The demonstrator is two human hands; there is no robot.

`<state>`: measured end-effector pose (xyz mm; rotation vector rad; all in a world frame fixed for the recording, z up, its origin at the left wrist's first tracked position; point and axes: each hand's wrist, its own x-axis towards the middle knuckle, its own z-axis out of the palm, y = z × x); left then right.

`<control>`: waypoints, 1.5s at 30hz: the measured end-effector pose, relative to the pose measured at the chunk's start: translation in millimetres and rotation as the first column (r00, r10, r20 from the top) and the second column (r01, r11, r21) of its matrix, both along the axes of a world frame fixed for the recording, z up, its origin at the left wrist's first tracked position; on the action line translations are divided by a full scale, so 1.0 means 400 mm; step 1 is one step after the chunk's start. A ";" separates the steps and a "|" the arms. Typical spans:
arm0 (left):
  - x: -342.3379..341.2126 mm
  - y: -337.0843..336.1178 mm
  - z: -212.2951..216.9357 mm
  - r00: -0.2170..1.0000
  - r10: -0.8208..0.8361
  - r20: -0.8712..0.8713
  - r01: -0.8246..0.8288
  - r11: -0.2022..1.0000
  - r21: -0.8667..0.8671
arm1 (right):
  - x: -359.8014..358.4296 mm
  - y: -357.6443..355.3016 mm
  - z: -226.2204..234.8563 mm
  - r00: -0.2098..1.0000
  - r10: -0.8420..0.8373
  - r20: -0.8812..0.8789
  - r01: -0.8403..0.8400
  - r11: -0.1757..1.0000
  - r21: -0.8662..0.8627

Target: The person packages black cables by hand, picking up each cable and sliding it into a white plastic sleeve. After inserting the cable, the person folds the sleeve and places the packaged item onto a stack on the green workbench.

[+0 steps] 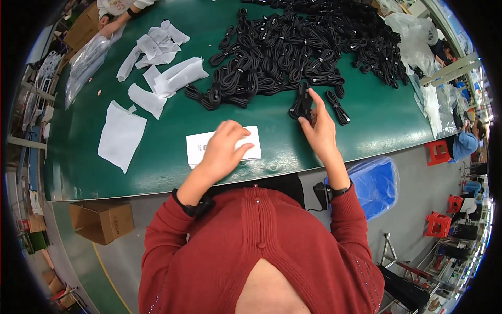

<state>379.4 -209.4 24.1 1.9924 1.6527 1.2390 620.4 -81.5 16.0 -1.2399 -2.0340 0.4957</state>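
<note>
My right hand [321, 132] is closed on a coiled black cable [300, 107], thumb on the near side and fingers along its right edge. Just right of it, one more cable bundle [337, 108] lies alone on the table. My left hand [225, 149] is over a small stack of white printed leaflets [196, 148], with fingers bent and thumb apart, gripping nothing visible. Whether its fingertips touch the paper is hard to tell. Beyond both hands spreads a large pile of coiled black cables [282, 57], each bundle tied.
Crumpled white sheets [180, 77] and a flat white sheet [122, 135] lie on the green table [172, 118], left of the pile. A person's hand [108, 27] is at the far left by clear plastic bags [89, 64]. Below the edge are a blue lined bin [374, 183] and a cardboard box [104, 222].
</note>
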 end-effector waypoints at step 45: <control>-0.064 0.012 0.107 0.502 -0.055 0.863 0.236 0.969 -0.075 | -0.143 -0.124 0.088 0.833 0.448 -0.325 -0.396 0.893 0.214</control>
